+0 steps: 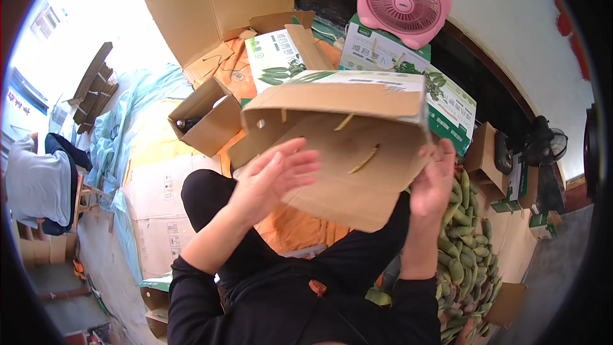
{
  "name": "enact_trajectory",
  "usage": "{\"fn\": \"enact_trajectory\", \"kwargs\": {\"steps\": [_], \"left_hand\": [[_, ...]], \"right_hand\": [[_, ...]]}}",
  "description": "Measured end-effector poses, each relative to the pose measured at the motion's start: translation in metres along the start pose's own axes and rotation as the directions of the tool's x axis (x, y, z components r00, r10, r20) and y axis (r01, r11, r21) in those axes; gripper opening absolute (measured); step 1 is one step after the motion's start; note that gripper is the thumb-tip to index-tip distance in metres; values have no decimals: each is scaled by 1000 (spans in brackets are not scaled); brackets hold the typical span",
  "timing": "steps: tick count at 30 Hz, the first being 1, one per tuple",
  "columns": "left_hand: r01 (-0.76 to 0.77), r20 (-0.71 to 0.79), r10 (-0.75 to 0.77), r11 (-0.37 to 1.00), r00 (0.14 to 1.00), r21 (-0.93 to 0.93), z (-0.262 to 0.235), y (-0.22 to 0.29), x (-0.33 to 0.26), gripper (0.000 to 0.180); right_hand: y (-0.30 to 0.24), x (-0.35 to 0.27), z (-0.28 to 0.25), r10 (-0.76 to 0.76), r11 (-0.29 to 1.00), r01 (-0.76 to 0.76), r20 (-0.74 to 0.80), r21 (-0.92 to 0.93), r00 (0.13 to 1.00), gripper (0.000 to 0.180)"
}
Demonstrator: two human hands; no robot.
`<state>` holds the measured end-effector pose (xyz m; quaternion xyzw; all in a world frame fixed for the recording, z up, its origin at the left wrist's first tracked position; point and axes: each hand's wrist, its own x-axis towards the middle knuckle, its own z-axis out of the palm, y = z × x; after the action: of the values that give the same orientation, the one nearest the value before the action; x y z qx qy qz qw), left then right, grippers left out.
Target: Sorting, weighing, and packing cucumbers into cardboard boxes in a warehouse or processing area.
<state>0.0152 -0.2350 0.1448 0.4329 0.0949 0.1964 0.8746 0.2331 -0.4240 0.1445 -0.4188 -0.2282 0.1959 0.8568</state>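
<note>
Above my lap a cardboard box [332, 147] is tilted with its open side toward me. Its inside is bare brown card with a few short yellow strips [365, 159] showing. My right hand [435, 179] grips the box's right edge, thumb and fingers around the card. In front of the opening, on the left, my left hand [274, 176] has its fingers stretched out and holds nothing. A big pile of green radishes [463, 255] lies to the right of my leg.
A pink fan [404, 0] stands on printed white-and-green boxes [383, 51] at the back. Left of my box is a small open carton [214, 121]. Farther left are blue plastic sheeting [131, 115], stacked flat cardboard [96, 92] and another person [41, 179]. A black fan [546, 144] stands right.
</note>
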Motion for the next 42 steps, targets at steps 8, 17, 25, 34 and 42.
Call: {"fn": "enact_trajectory", "kwargs": {"steps": [8,17,25,34,42], "left_hand": [[5,-202,-65,959,977,-284,-13,-11,23,54],[13,-338,-69,986,938,-166,4,10,50,38],[165,-248,34,659,968,734,-28,39,72,30],[105,-105,2,-53,994,993,-90,-37,90,26],[-34,-40,-177,-397,983,917,-117,-92,99,19]], "right_hand": [[46,-52,7,46,999,-42,170,-23,984,48],[57,-82,-11,308,851,-212,130,-481,942,33],[16,-78,-40,141,841,-132,-22,-525,990,19],[-8,-72,-100,-97,748,-145,-322,-648,942,10],[23,-98,-177,-57,774,-301,-534,-557,843,12]]}}
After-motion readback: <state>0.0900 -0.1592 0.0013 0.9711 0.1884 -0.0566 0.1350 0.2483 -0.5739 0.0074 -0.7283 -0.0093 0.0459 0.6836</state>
